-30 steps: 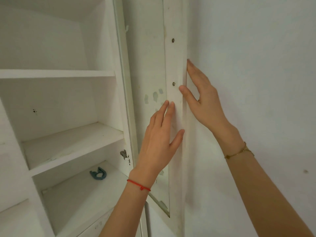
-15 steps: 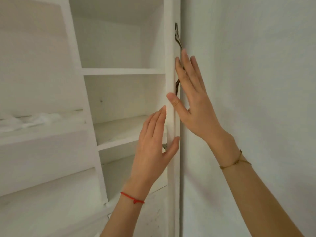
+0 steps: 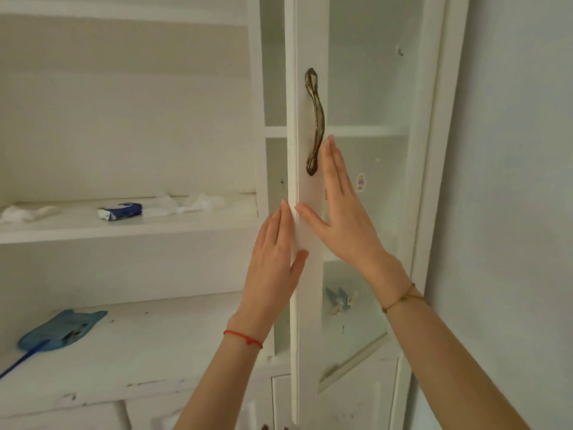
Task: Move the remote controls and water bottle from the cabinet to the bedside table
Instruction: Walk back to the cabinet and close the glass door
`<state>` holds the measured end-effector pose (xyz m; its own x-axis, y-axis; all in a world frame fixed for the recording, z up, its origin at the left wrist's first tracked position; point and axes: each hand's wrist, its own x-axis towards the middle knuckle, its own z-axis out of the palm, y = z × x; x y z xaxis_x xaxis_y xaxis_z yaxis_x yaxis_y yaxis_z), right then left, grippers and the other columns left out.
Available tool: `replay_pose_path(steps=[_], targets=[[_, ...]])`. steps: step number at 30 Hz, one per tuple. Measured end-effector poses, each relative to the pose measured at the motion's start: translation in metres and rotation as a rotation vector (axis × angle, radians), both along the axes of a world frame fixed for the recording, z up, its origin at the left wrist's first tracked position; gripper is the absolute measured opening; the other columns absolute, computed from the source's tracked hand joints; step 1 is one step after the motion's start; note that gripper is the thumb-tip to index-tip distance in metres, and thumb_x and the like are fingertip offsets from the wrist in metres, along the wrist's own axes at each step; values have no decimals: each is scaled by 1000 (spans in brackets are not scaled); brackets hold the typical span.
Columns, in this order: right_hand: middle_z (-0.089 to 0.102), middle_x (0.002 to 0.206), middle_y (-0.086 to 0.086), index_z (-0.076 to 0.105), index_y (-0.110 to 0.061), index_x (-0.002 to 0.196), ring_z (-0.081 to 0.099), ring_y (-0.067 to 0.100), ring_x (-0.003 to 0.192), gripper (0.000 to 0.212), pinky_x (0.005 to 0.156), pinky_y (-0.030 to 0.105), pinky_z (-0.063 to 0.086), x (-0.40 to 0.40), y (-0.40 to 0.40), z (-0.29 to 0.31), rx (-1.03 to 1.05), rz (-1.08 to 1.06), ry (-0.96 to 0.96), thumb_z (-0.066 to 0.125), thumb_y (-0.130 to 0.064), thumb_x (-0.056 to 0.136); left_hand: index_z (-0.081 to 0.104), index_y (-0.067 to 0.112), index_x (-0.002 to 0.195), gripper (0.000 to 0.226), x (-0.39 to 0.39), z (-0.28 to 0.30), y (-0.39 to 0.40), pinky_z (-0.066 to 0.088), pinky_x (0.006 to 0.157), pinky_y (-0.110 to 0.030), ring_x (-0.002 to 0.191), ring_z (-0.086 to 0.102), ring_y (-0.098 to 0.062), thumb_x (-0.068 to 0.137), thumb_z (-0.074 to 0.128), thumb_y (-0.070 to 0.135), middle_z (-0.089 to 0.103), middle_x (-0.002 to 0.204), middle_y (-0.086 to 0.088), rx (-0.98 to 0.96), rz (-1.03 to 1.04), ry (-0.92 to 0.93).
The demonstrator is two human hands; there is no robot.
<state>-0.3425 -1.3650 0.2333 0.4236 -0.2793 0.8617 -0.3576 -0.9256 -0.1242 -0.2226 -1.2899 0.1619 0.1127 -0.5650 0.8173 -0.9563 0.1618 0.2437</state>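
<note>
A white cabinet door [image 3: 310, 274] with a glass pane and a brass handle [image 3: 315, 119] stands nearly closed in front of me. My left hand [image 3: 273, 262] lies flat with fingers straight, its thumb against the door's left edge. My right hand [image 3: 341, 209] presses flat on the door's front, just below the handle, fingers spread. Neither hand holds anything. No remote control or water bottle is visible on the shelves.
A white shelf [image 3: 130, 225] at left carries a blue-and-white packet [image 3: 121, 211] and crumpled white plastic [image 3: 186, 204]. A blue flat item with a blue stick [image 3: 60, 328] lies on the lower surface [image 3: 155, 352]. A pale wall [image 3: 521, 181] rises at right.
The door has swung from wide open toward closed, its front and handle now facing me. Both hands stayed on it, and the view shifted left along the shelves.
</note>
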Motion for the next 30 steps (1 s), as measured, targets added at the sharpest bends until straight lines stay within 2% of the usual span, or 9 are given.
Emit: replay_pose_path(steps=[3, 9, 12, 18, 30], targets=[[-11, 163, -1, -7, -11, 153, -9, 10, 149, 86, 122, 39, 13, 22, -20, -7, 11, -4, 23, 49, -43, 96, 16, 1, 154, 79, 20, 2, -13, 27, 120, -44, 149, 23, -26, 93, 64, 16, 26, 160, -13, 14, 44, -30], [-9, 163, 4, -4, -8, 153, -7, 13, 150, 85, 123, 34, 8, 52, -44, -9, -29, -56, 35, 44, -47, 95, 12, 5, 155, 80, 50, -2, -39, 12, 124, -39, 152, 15, -22, 94, 61, 22, 18, 163, -9, 22, 109, -59], [-9, 163, 5, -4, -8, 153, -7, 15, 150, 86, 123, 36, 9, 65, -56, -9, -41, -85, 52, 48, -42, 95, 15, 3, 154, 76, 63, -5, -52, 11, 124, -40, 152, 16, -24, 95, 60, 22, 19, 162, -11, 20, 140, -34], [-8, 162, 8, -3, -5, 153, -6, 18, 150, 89, 123, 35, 5, 87, -78, -7, -54, -130, 82, 56, -33, 93, 14, 3, 153, 73, 82, -8, -76, 2, 122, -31, 152, 13, -25, 97, 56, 25, 18, 162, -12, 17, 167, 36], [-9, 162, 7, -5, -8, 153, -7, 17, 150, 91, 123, 36, 4, 108, -102, -9, -62, -126, 53, 57, -32, 91, 18, 3, 153, 68, 102, -13, -100, 3, 122, -29, 151, 18, -23, 99, 52, 26, 22, 161, -12, 4, 181, 42]])
